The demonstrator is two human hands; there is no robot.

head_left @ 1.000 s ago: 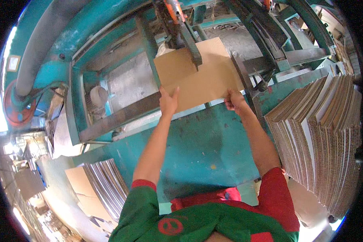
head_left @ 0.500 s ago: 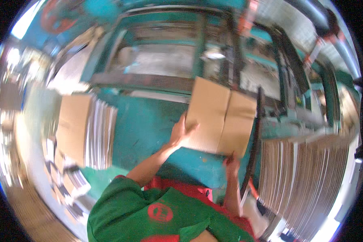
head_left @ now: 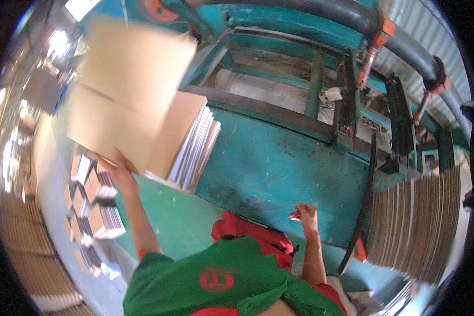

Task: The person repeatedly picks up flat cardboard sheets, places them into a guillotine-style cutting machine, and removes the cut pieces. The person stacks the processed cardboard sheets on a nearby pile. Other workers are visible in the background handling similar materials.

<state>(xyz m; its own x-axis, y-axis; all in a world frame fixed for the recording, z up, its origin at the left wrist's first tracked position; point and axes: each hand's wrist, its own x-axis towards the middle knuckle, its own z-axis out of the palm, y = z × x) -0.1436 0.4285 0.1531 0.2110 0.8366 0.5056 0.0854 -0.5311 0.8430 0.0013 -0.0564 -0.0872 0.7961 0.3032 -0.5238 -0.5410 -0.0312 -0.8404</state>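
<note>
- We've got the sheet (head_left: 126, 89) up at far left, our left hand (head_left: 118, 171) gripping its near edge, right above the stack (head_left: 192, 145).
- Right hand (head_left: 304, 213) is off it, fingers loosely curled, holding nothing, near the table (head_left: 279, 168).
- So it looks nearly stacked; laying it flat is what's left, and more blanks (head_left: 416, 226) wait on the right.

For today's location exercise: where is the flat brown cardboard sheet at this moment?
In the head view the flat brown cardboard sheet is upper left, held by the left hand above the stack of cardboard sheets, left of the teal metal machine table.
</note>
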